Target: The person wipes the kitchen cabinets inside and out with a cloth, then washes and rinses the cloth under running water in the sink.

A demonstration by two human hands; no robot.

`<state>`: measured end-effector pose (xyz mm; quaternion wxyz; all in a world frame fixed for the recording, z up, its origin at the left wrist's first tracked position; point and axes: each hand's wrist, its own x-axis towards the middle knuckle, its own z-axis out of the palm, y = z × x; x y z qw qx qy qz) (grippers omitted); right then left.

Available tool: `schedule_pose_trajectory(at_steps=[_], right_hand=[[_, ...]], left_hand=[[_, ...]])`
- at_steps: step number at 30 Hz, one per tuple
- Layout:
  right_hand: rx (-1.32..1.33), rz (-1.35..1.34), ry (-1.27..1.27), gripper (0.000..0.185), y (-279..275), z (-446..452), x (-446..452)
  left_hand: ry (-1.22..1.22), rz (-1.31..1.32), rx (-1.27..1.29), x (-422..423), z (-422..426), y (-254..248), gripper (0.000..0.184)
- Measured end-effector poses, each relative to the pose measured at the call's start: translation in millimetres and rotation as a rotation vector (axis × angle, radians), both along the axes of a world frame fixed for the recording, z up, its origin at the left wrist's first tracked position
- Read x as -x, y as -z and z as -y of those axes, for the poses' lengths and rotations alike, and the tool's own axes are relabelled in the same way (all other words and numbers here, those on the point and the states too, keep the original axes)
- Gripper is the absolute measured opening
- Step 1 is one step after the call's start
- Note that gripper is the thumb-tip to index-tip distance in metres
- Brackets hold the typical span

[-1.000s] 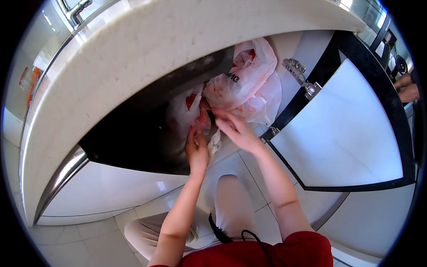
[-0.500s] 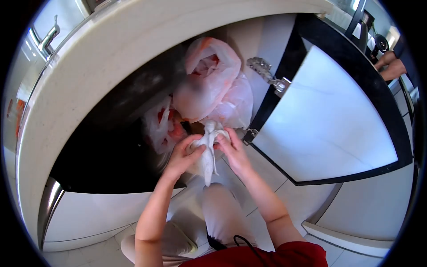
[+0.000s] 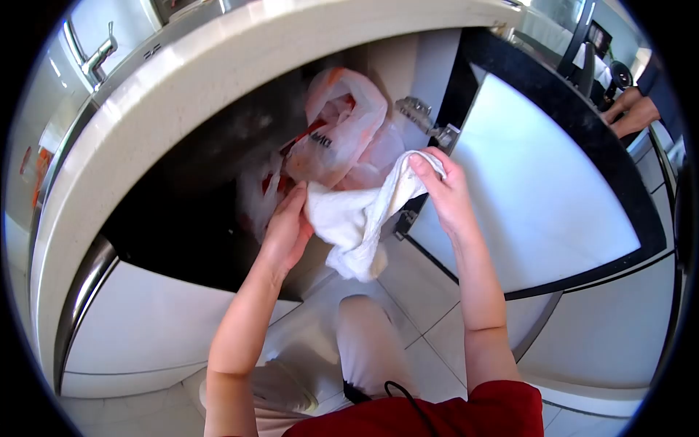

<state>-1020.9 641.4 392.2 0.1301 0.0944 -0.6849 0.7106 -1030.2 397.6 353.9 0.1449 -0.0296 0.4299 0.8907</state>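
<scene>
A white cloth point(image 3: 360, 218) hangs stretched between my two hands, its lower part drooping over the tiled floor. My left hand point(image 3: 287, 224) pinches its left edge, while my right hand point(image 3: 444, 186) grips a bunched fold at the upper right. Behind the cloth, inside a dark open cabinet, lies a large whitish plastic bag point(image 3: 349, 124) with red things partly visible in it. A smaller plastic bag point(image 3: 255, 197) is just left of my left hand.
The cabinet door point(image 3: 546, 189) stands open at the right, on metal hinges point(image 3: 415, 111). A pale countertop point(image 3: 175, 95) curves above the opening. A faucet point(image 3: 98, 58) is at the upper left. Another person's arms point(image 3: 632, 113) show at the far right.
Both hands came together on the cloth and drew it out of the cabinet area. Since then my right hand has moved up and right, spreading the cloth wider.
</scene>
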Motion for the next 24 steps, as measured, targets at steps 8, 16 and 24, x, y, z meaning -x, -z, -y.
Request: schedule_pose_trajectory(at_steps=[8,16,24], right_hand=[[0.45,0.047,-0.202,0.03,5,-51,-14],[0.826,0.526,-0.381,0.072,29,-15,-32],[0.196,0.549,-0.354,0.038,52,-27,-42]], left_hand=[[0.184,-0.109,0.403,-10,-8,-27,0.036],[0.147,0.201,-0.063,-14,-29,4,0.04],[0.016,0.047,0.289,-9,7,10,0.037]])
